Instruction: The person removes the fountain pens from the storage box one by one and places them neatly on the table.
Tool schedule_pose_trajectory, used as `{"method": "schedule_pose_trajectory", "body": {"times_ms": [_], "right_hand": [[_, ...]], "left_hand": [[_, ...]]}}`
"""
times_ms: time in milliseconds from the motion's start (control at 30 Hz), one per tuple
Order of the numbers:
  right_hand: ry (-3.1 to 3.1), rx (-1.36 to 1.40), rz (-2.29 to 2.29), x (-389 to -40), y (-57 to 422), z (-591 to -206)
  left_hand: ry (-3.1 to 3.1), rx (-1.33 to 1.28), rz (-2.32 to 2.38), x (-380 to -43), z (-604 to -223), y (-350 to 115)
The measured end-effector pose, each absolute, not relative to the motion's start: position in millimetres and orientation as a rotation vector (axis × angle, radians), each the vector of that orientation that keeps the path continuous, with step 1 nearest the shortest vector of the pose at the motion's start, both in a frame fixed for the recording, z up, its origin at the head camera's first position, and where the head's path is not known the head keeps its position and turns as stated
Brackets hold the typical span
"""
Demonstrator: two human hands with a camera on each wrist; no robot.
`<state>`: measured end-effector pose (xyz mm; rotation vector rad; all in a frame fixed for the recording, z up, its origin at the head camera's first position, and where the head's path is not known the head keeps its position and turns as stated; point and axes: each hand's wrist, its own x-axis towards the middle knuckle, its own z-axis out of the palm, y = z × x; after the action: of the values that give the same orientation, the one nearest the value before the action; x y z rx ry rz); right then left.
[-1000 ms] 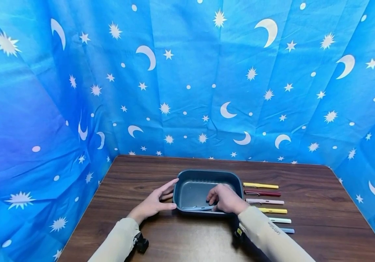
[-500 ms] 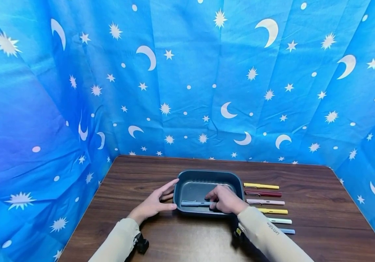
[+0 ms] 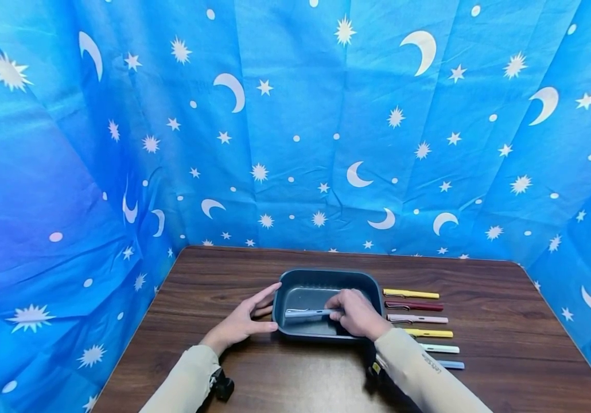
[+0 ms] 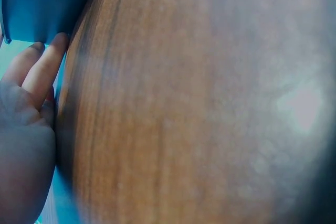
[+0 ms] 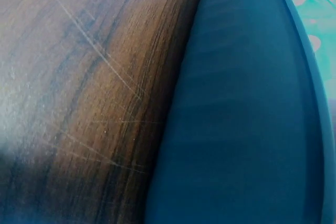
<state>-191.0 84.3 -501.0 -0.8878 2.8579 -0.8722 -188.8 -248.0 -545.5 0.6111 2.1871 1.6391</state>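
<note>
A dark grey-blue rectangular bin [image 3: 326, 272] stands on the wooden table. My left hand [image 3: 241, 322] rests against its left wall with thumb and fingers spread apart. In the left wrist view, fingertips of the left hand [image 4: 31, 114] touch the wall. My right hand [image 3: 358, 314] reaches into the bin and pinches a grey-blue clip pen [image 3: 303, 313] near its right end. The pen lies roughly level, left to right, inside the bin's outline; its right end is hidden by the fingers. Only the bin's outer wall [image 5: 236, 108] and the table show in the right wrist view.
Right of the bin several clip pens lie in a column: yellow [image 3: 411, 293], dark red [image 3: 414, 306], pale pink [image 3: 418, 319], yellow [image 3: 432, 333], whitish [image 3: 442, 348] and light blue [image 3: 453, 365]. The right sleeve partly covers the lower ones. A blue star-patterned curtain [image 3: 295, 155] hangs behind the table.
The grey-blue pen has moved from beside the bin's front wall toward its middle, pinched by the right hand. The left hand stays at the bin's left wall.
</note>
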Motion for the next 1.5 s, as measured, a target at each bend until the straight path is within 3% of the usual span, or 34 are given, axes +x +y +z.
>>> {"method": "schedule_pose_trajectory", "body": {"times_ms": [400, 933, 1500], "right_hand": [[3.079, -0.946, -0.769, -186.9, 85.9, -490.6], [2.787, -0.66, -1.494, -177.7, 103.2, -478.8], [2.758, -0.659, -1.533, -171.6, 114.0, -479.1]], "left_hand": [[2.184, 0.613, 1.637, -189.0, -544.8, -248.2], [2.19, 0.592, 1.639, -189.6, -546.3, -246.8], [2.194, 0.59, 1.633, -189.9, -546.5, -247.2]]}}
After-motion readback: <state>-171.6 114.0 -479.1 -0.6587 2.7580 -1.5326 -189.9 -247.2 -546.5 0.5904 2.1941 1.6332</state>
